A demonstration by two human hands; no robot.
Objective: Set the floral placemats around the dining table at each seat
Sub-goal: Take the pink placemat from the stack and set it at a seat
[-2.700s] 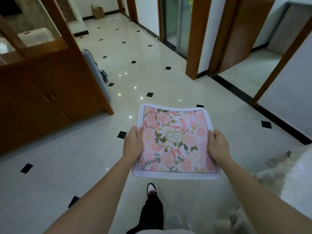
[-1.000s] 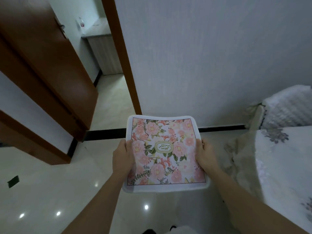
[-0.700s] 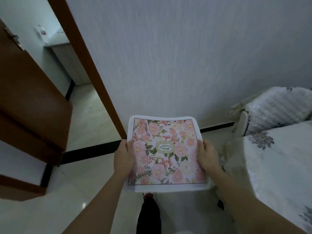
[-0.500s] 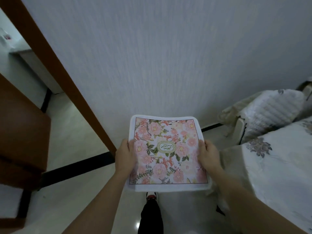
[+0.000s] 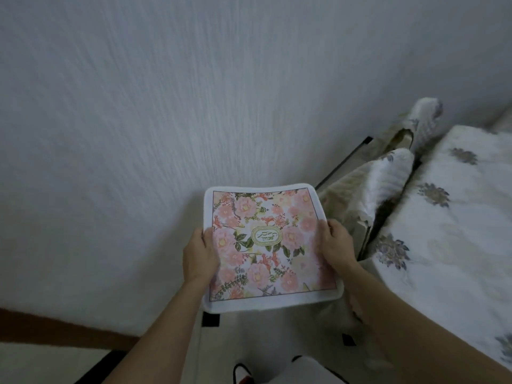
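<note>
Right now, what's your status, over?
Status: left hand, right hand grip floral placemat by its sides. Not yet on table. Ahead, covered chair against table.

The dining table point(image 5: 471, 234) lies under a white grey-flowered tablecloth point(image 5: 432, 289).

Dim, flat, bluish light, soft all over.
The wall point(image 5: 194, 106) is an even grey, its texture smeared. The floral placemat point(image 5: 266, 239) is sharpest, its print readable; the right hand point(image 5: 336, 250) blurs at the fingers. Dark shadow sits between the far chair cover point(image 5: 388, 184) and the pale tablecloth point(image 5: 457, 245) at right, whose edge bows with the lens.
</note>
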